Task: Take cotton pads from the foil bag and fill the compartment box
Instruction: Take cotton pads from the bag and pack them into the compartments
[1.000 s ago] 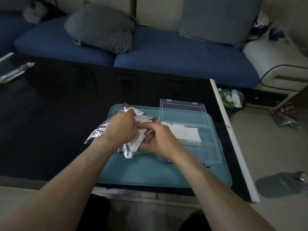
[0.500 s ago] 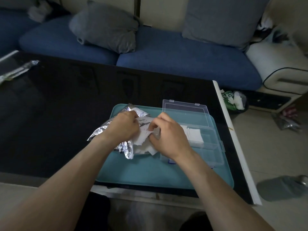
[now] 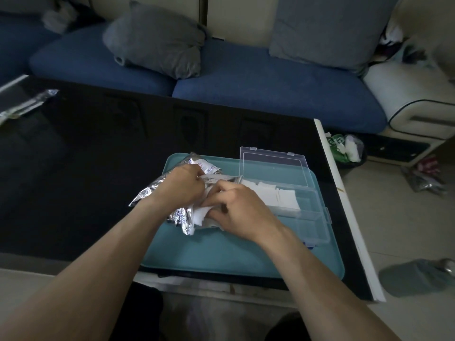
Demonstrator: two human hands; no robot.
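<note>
Lying on tray: crinkled silver foil bag [image 3: 183, 215] is sitting on the teal plastic tray [image 3: 221, 254], left of the clear plastic compartment box [image 3: 295, 205].
Left hand [image 3: 181, 187]: is gripping the bag's top.
Right hand [image 3: 240, 210]: is pinching white square cotton pads [image 3: 200, 214] at the bag's mouth.
Box: is holding pads in far compartments, lid raised.
</note>
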